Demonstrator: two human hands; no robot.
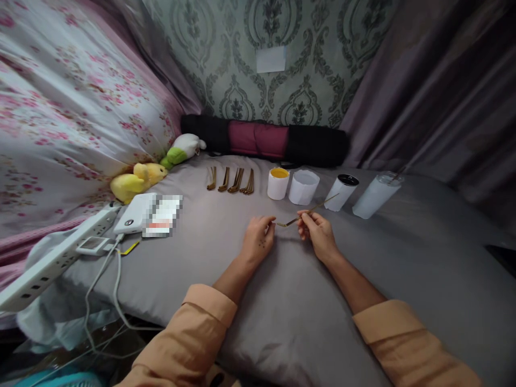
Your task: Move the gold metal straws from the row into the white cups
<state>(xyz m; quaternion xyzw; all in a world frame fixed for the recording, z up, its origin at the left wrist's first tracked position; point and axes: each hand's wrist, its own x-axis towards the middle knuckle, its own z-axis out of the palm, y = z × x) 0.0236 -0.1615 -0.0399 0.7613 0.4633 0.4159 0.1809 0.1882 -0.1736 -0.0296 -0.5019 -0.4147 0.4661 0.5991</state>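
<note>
My right hand [318,234] pinches a thin brown stick with a bent end [293,221] between thumb and fingers. The stick slants, its straight tip up to the right and its bent end toward my left hand [259,239]. That hand is half curled just beside the bent end, thumb and forefinger apart, with nothing visible in it. Beyond the hands lie several small bundles of similar bent brown sticks [236,181]. Right of them stand a white-wrapped cup with a yellow inside [277,187] and a wider white cup [303,191].
A white-wrapped can with a dark inside [339,196] and a tall wrapped clear container [373,199] holding a thin stick lean at right. At left are a power strip [60,258], a white power bank [135,215], cables and a yellow plush toy [137,181]. A black-and-maroon roll [258,138] lies behind.
</note>
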